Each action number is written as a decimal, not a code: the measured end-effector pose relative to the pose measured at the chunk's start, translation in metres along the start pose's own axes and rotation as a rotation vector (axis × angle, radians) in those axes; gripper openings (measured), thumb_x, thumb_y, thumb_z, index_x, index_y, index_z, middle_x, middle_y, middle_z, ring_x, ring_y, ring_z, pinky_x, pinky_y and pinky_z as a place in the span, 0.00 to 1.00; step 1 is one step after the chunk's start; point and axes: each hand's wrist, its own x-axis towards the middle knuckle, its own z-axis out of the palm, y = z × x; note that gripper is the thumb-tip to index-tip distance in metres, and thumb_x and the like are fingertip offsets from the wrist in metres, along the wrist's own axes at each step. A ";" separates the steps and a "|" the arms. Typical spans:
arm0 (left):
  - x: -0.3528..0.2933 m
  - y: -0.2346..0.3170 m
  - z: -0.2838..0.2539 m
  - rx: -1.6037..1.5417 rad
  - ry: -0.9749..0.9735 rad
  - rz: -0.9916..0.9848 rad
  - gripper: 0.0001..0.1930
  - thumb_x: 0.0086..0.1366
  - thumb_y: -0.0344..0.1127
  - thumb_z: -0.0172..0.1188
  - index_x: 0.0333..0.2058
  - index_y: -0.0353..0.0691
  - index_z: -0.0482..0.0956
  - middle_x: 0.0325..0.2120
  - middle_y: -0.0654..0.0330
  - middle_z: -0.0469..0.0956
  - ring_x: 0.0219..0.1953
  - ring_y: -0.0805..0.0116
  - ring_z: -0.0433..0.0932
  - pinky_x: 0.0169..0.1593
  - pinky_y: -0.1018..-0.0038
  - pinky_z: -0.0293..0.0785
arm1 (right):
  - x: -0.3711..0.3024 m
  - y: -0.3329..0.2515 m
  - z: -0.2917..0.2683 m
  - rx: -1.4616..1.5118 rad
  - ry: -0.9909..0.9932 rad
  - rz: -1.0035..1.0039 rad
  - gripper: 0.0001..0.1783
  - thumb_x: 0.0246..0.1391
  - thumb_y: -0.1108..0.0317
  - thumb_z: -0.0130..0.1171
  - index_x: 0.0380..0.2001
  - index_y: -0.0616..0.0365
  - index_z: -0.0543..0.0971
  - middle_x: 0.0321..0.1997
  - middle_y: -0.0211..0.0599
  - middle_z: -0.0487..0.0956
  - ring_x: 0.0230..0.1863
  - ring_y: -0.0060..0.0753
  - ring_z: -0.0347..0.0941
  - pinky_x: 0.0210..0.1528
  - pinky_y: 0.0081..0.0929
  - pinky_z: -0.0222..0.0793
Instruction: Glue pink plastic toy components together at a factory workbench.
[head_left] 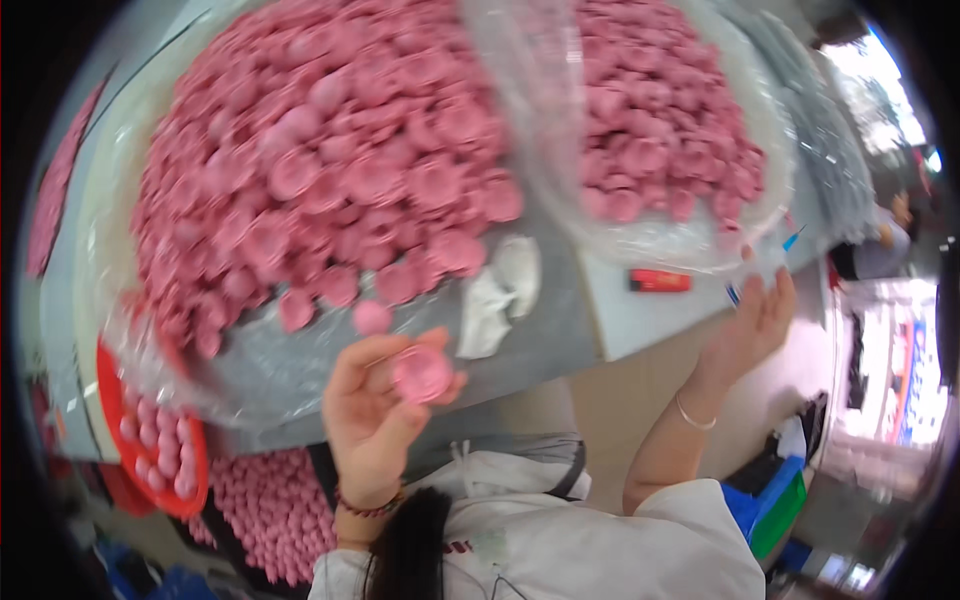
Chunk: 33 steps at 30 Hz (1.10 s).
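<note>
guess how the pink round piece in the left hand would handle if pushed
The pink round piece is probably light, being small beside the left hand. It likely keeps its shape, its rim looking round while held. Its circular outline suggests it could roll on edge.

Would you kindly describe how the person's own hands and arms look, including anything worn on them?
Both the left hand and the right hand are bare, without gloves. A dark reddish beaded bracelet circles the left wrist, and a thin, pale bangle the right. The sleeves are white; the right one leaves the forearm uncovered.
</note>
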 end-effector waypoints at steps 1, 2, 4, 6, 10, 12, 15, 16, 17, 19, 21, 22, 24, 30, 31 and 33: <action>0.001 -0.002 0.000 0.025 0.038 0.001 0.28 0.50 0.32 0.59 0.47 0.32 0.57 0.43 0.43 0.66 0.33 0.61 0.75 0.35 0.74 0.74 | 0.013 0.012 -0.016 -0.197 0.059 0.128 0.18 0.46 0.71 0.54 0.41 0.67 0.65 0.30 0.33 0.70 0.30 0.18 0.64 0.33 0.14 0.60; 0.002 -0.002 0.000 0.019 0.027 0.010 0.28 0.50 0.33 0.59 0.48 0.32 0.56 0.43 0.42 0.66 0.33 0.60 0.75 0.35 0.74 0.75 | 0.027 0.025 -0.030 -0.271 -0.002 0.086 0.18 0.44 0.73 0.56 0.40 0.67 0.65 0.28 0.30 0.70 0.29 0.15 0.63 0.32 0.11 0.58; 0.004 -0.003 0.001 0.025 -0.005 0.039 0.29 0.51 0.32 0.59 0.48 0.32 0.56 0.44 0.43 0.65 0.33 0.61 0.75 0.33 0.76 0.75 | 0.045 0.047 -0.049 -0.409 0.012 0.084 0.19 0.42 0.75 0.57 0.39 0.66 0.66 0.27 0.28 0.70 0.28 0.12 0.62 0.31 0.09 0.56; 0.005 -0.002 0.002 0.055 0.002 0.021 0.28 0.51 0.34 0.59 0.47 0.32 0.56 0.42 0.42 0.67 0.32 0.62 0.76 0.33 0.75 0.75 | 0.050 0.063 -0.058 -0.093 -0.036 0.273 0.19 0.42 0.73 0.59 0.38 0.66 0.65 0.24 0.27 0.70 0.25 0.13 0.61 0.29 0.08 0.55; 0.004 -0.002 0.003 0.109 0.044 0.025 0.27 0.50 0.36 0.59 0.45 0.32 0.58 0.39 0.42 0.69 0.30 0.62 0.76 0.32 0.75 0.75 | 0.048 0.072 -0.053 -0.262 -0.063 0.287 0.21 0.41 0.72 0.60 0.39 0.65 0.65 0.24 0.27 0.72 0.24 0.14 0.62 0.29 0.09 0.56; 0.003 -0.001 0.003 0.110 0.053 0.038 0.26 0.50 0.36 0.59 0.45 0.32 0.58 0.39 0.42 0.69 0.30 0.62 0.76 0.32 0.75 0.75 | 0.047 0.064 -0.046 -0.208 0.010 0.258 0.22 0.40 0.71 0.60 0.40 0.63 0.64 0.26 0.27 0.72 0.24 0.17 0.63 0.29 0.12 0.57; 0.003 -0.001 0.003 0.100 0.032 0.037 0.25 0.51 0.35 0.58 0.44 0.31 0.58 0.40 0.42 0.69 0.31 0.62 0.76 0.33 0.74 0.74 | 0.046 0.042 -0.036 -0.330 0.313 -0.062 0.22 0.40 0.71 0.60 0.40 0.61 0.65 0.27 0.27 0.72 0.27 0.21 0.65 0.30 0.15 0.59; 0.003 -0.001 0.003 0.089 0.022 0.035 0.24 0.51 0.34 0.58 0.44 0.32 0.58 0.40 0.42 0.69 0.31 0.62 0.76 0.34 0.74 0.74 | 0.047 0.033 -0.032 -0.423 0.353 -0.220 0.21 0.39 0.71 0.60 0.39 0.60 0.66 0.28 0.27 0.72 0.28 0.23 0.65 0.31 0.17 0.60; 0.003 -0.001 0.003 0.079 0.015 0.026 0.24 0.51 0.33 0.57 0.44 0.32 0.58 0.40 0.42 0.68 0.31 0.62 0.76 0.34 0.74 0.74 | 0.047 0.025 -0.027 -0.406 0.330 -0.233 0.21 0.39 0.71 0.60 0.39 0.60 0.66 0.28 0.27 0.72 0.28 0.23 0.65 0.31 0.17 0.60; 0.004 -0.001 0.004 0.081 -0.003 0.030 0.23 0.51 0.31 0.57 0.44 0.32 0.58 0.40 0.42 0.68 0.32 0.61 0.76 0.35 0.73 0.74 | 0.044 0.012 -0.012 -0.475 -0.250 -0.303 0.17 0.37 0.72 0.60 0.34 0.61 0.69 0.27 0.29 0.72 0.29 0.23 0.66 0.32 0.18 0.60; 0.007 -0.002 0.003 0.074 -0.021 0.055 0.23 0.51 0.30 0.56 0.44 0.32 0.58 0.40 0.42 0.68 0.32 0.61 0.76 0.36 0.73 0.74 | 0.047 0.010 0.013 -0.474 -0.571 -0.243 0.14 0.36 0.72 0.60 0.31 0.62 0.71 0.26 0.31 0.72 0.28 0.22 0.66 0.32 0.18 0.61; 0.006 -0.001 0.003 0.080 -0.018 0.025 0.25 0.51 0.31 0.58 0.45 0.32 0.57 0.41 0.43 0.68 0.32 0.62 0.76 0.35 0.74 0.74 | 0.053 0.010 0.021 -0.471 -0.565 -0.256 0.14 0.36 0.72 0.60 0.31 0.62 0.71 0.26 0.31 0.72 0.28 0.22 0.66 0.32 0.18 0.61; 0.004 0.000 0.002 0.083 -0.012 0.000 0.28 0.50 0.33 0.59 0.47 0.32 0.56 0.42 0.44 0.68 0.32 0.63 0.75 0.33 0.75 0.75 | 0.060 0.008 0.035 -0.622 -0.758 -0.101 0.14 0.35 0.73 0.59 0.30 0.62 0.72 0.25 0.32 0.72 0.27 0.22 0.67 0.31 0.18 0.62; 0.002 0.000 0.003 0.048 0.024 0.011 0.26 0.50 0.34 0.59 0.45 0.33 0.57 0.40 0.45 0.69 0.31 0.63 0.75 0.33 0.75 0.74 | 0.028 -0.035 0.028 -0.036 -0.728 0.175 0.16 0.34 0.75 0.59 0.33 0.62 0.75 0.22 0.32 0.72 0.22 0.21 0.66 0.28 0.15 0.62; 0.003 0.001 0.003 0.069 0.021 -0.002 0.26 0.50 0.35 0.59 0.45 0.32 0.58 0.40 0.46 0.69 0.31 0.63 0.75 0.33 0.75 0.74 | 0.015 -0.042 0.029 0.030 -0.873 0.108 0.17 0.33 0.75 0.60 0.34 0.61 0.75 0.21 0.32 0.72 0.21 0.20 0.66 0.28 0.15 0.61; 0.004 0.002 0.005 0.096 0.022 -0.024 0.26 0.50 0.35 0.60 0.44 0.32 0.58 0.40 0.46 0.69 0.31 0.64 0.75 0.33 0.75 0.74 | -0.009 -0.050 0.037 0.095 -1.020 0.051 0.19 0.32 0.75 0.61 0.35 0.60 0.75 0.21 0.32 0.71 0.20 0.20 0.65 0.27 0.14 0.61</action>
